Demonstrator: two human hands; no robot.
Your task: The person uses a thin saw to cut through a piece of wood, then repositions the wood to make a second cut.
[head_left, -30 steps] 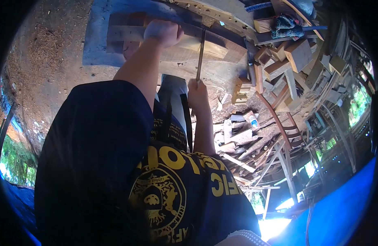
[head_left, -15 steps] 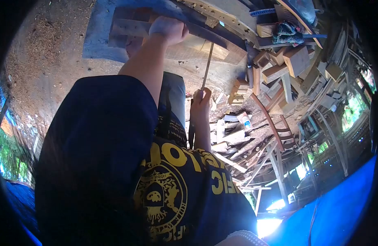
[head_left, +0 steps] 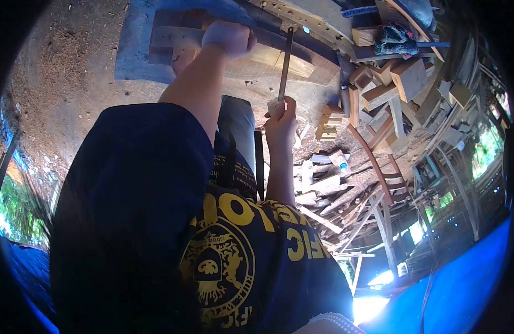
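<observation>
My left hand (head_left: pixel 228 40) is closed like a fist on a long curved wooden piece (head_left: pixel 271 38), pressing at its near edge; the fingers are mostly hidden. My right hand (head_left: pixel 281 121) grips the pale near end of a long, narrow, flat file-like tool (head_left: pixel 286 64). The tool points away from me, its dark tip over the far side of the wood. Under and beside the curved piece lies a lighter board (head_left: pixel 293 65). More flat wood pieces (head_left: pixel 176 38) rest left of my left hand on a blue-grey sheet (head_left: pixel 135 61).
A chisel-like tool with a dark handle (head_left: pixel 344 92) lies right of the work. Cut wood blocks (head_left: pixel 410 80) are piled farther right, with a patterned cloth bundle (head_left: pixel 396 42) above them. Scrap wood (head_left: pixel 324 186) and a curved slatted chair part (head_left: pixel 374 161) lie lower right. Sawdust (head_left: pixel 62 67) covers the left.
My right hand has moved slightly up and right with the tool, whose flat side and far tip now show more. My left hand stays on the wood.
</observation>
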